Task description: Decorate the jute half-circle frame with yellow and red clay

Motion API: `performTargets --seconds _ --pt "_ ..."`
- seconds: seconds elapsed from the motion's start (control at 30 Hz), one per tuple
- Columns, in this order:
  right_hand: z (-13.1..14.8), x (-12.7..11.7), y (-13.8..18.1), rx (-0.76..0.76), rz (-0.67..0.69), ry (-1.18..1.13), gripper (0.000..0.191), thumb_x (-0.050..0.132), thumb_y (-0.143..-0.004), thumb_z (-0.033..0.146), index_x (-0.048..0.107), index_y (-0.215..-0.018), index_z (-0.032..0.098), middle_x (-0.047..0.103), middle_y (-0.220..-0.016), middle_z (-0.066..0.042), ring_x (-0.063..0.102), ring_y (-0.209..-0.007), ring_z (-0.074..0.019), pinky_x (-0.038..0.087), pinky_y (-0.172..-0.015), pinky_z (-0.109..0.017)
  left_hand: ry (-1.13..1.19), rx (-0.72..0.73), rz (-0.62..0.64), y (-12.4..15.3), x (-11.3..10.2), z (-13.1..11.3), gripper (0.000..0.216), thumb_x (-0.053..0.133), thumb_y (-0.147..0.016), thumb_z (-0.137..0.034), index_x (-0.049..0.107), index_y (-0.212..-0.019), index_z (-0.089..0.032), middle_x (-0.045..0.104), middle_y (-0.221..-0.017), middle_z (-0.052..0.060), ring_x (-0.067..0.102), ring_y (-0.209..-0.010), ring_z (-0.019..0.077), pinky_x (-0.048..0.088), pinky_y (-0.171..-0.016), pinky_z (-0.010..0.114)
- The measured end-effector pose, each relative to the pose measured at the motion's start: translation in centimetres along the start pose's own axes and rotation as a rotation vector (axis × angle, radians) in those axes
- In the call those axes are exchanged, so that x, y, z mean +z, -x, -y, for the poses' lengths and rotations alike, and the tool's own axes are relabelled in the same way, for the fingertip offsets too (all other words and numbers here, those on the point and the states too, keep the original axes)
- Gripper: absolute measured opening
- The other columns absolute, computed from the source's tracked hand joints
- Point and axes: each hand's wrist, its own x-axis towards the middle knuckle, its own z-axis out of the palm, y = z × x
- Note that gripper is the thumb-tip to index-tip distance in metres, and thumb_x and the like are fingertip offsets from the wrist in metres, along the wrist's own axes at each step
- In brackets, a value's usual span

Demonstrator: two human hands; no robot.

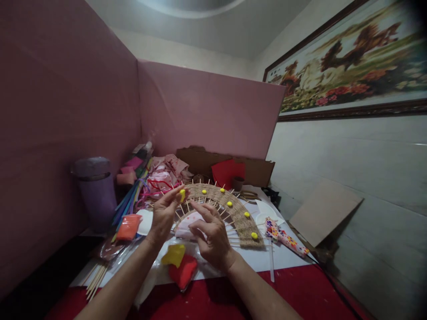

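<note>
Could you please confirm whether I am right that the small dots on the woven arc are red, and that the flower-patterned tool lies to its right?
Not quite: the small dots on the woven arc are yellow, as the head view shows. The flower-patterned tool does lie to its right.

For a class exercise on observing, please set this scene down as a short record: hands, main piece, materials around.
Left hand: pinching a yellow piece
Right hand: grip open, nothing visible in it
Main piece: woven arch, five yellow dots visible on it
Nearer the viewer: red packet
Left side: orange packet, sticks, purple bin
Right side: glue gun
</note>
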Motion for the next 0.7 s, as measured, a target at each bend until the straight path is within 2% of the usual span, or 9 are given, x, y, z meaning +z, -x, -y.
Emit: performTargets --seconds 0.1,0.17,0.3,0.37,0.43,0.5,0.6,0.7 --pt "0.1 0.0 -0.1 0.047 -0.046 -0.098 0.017 0.058 -0.075 0.009 0.068 -0.078 0.021 0.053 -0.129 -0.005 0.041 -0.119 -0.0233 0.03 -0.102 -0.042 -0.022 -0.058 0.098 0.1 0.0 0.0 0.034 0.074 -0.065 -0.033 0.07 -0.093 -0.014 0.072 -0.095 0.01 0.065 -0.092 0.0236 0.05 -0.086 0.038" --pt "0.1 -0.1 -0.3 0.148 -0.094 -0.277 0.013 0.058 -0.078 0.014 0.069 -0.077 0.021 0.055 -0.126 -0.006 0.043 -0.119 -0.0231 0.03 -0.102 -0.042 0.067 -0.1 0.068 0.0 0.0 0.0 0.036 0.07 -0.07 -0.035 0.067 -0.099 -0.014 0.072 -0.093 0.01 0.067 -0.088 0.0227 0.051 -0.085 0.04" --pt "-0.3 0.0 -0.7 0.492 -0.196 -0.931 0.019 0.055 -0.083 0.028 0.07 -0.075 0.019 0.064 -0.111 -0.008 0.057 -0.102 -0.0214 0.042 -0.09 -0.038 0.182 -0.147 -0.039 -0.2 0.0 -0.1 0.041 0.069 -0.071 -0.036 0.062 -0.104 -0.012 0.071 -0.089 0.009 0.068 -0.085 0.0215 0.05 -0.085 0.04" --pt "-0.6 -0.1 -0.9 0.646 -0.232 -1.258 0.022 0.054 -0.083 0.032 0.07 -0.078 0.018 0.068 -0.1 -0.008 0.062 -0.091 -0.02 0.047 -0.08 -0.034 0.177 -0.16 -0.051 -0.2 0.1 -0.2 0.042 0.072 -0.067 -0.033 0.062 -0.101 -0.012 0.07 -0.09 0.008 0.067 -0.087 0.0208 0.05 -0.086 0.037" --pt "-0.8 -0.1 -1.0 0.752 -0.259 -1.48 0.019 0.059 -0.08 0.033 0.069 -0.082 0.017 0.07 -0.092 -0.008 0.064 -0.085 -0.0182 0.049 -0.076 -0.03 0.15 -0.173 -0.044 -0.2 0.2 -0.1 0.043 0.074 -0.065 -0.032 0.06 -0.101 -0.013 0.07 -0.091 0.007 0.068 -0.085 0.0199 0.05 -0.084 0.035" --pt "-1.1 -0.2 -1.1 0.825 -0.295 -1.589 0.014 0.065 -0.075 0.027 0.069 -0.083 0.016 0.07 -0.089 -0.006 0.065 -0.084 -0.0159 0.05 -0.076 -0.027 0.095 -0.177 -0.02 0.0 0.2 0.0 0.043 0.073 -0.066 -0.035 0.06 -0.1 -0.013 0.07 -0.088 0.006 0.069 -0.077 0.0189 0.052 -0.078 0.034" --pt "-1.4 -0.2 -1.1 0.913 -0.356 -1.636 0.011 0.072 -0.069 0.017 0.067 -0.079 0.016 0.07 -0.085 -0.003 0.065 -0.078 -0.0124 0.051 -0.074 -0.023 -0.024 -0.15 0.023 0.2 0.2 0.4 0.039 0.072 -0.066 -0.039 0.062 -0.094 -0.013 0.069 -0.078 0.004 0.067 -0.064 0.0164 0.053 -0.065 0.029" --pt "-1.7 0.1 -1.2 0.93 -0.397 -1.659 0.017 0.076 -0.063 0.011 0.064 -0.074 0.016 0.068 -0.075 0.001 0.063 -0.065 -0.0086 0.052 -0.063 -0.019 -0.111 -0.084 0.034 0.2 0.1 1.0 0.035 0.074 -0.064 -0.036 0.065 -0.09 -0.015 0.067 -0.07 0.0 0.06 -0.055 0.0112 0.048 -0.054 0.022"
